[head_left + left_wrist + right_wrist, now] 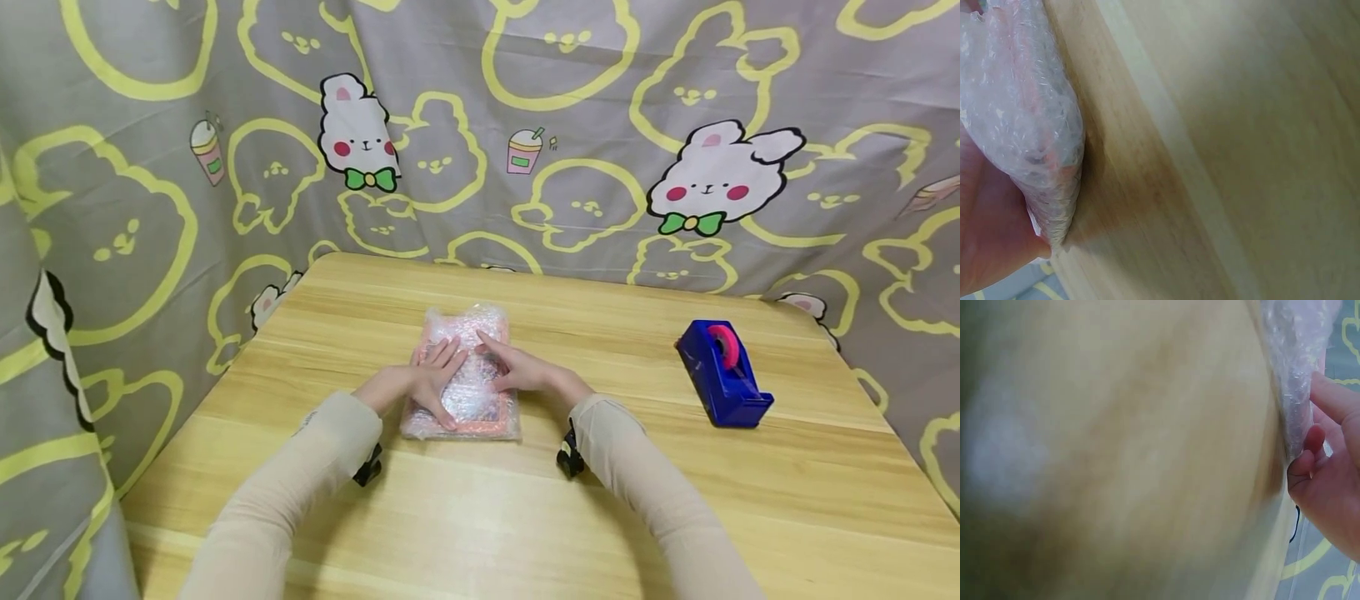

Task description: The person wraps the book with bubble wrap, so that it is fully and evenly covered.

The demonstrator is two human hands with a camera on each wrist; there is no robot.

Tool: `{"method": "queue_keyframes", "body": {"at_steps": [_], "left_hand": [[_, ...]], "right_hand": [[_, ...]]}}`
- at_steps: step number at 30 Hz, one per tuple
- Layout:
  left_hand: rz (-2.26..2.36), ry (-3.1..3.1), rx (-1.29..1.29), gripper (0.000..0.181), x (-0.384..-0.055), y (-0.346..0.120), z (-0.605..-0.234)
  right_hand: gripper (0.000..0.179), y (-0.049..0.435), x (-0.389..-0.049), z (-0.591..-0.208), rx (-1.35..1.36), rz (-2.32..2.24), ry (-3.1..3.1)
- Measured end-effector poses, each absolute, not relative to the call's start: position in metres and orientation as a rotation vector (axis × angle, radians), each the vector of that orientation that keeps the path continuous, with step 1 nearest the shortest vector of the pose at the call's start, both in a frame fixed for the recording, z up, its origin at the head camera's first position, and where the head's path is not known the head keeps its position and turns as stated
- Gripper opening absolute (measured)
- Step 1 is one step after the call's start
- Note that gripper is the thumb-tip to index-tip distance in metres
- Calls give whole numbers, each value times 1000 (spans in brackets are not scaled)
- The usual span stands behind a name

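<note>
A flat rectangular package [480,417] in clear bubble wrap lies on the wooden table, in front of both forearms. Through the wrap a pink-orange border and a patterned middle show; what the item is I cannot tell. My left hand [437,382] rests on the package's left part, fingers spread and thumb pointing toward its near edge. On the right part lies my right hand [521,367], one finger stretched toward the far side. The right wrist view shows some fingertips [1302,464] bent beside the wrapped edge [1294,394]. In the left wrist view the bubble wrap [1041,119] bulges beside the palm.
A blue tape dispenser [723,375] with a pink roll [722,346] stands to the right on the wooden table [465,517]. Grey curtains [465,75] with yellow outlines and white rabbits hang behind the table and at both sides. Black wrist devices [572,454] sit under the sleeves.
</note>
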State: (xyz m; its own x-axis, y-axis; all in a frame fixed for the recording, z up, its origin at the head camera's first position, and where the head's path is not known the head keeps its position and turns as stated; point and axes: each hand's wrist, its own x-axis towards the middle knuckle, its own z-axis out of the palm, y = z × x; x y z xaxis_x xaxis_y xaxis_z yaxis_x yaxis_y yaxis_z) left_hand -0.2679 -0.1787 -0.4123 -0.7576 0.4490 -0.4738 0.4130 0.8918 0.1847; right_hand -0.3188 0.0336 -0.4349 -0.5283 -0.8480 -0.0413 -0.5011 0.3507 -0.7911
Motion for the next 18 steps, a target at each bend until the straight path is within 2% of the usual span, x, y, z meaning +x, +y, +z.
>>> {"method": "queue_keyframes", "body": {"at_steps": [18], "left_hand": [[69,2526,657,128,-268,-179,-407]], "right_hand": [[92,36,-317,-433,-1060,-1069,2075]]}}
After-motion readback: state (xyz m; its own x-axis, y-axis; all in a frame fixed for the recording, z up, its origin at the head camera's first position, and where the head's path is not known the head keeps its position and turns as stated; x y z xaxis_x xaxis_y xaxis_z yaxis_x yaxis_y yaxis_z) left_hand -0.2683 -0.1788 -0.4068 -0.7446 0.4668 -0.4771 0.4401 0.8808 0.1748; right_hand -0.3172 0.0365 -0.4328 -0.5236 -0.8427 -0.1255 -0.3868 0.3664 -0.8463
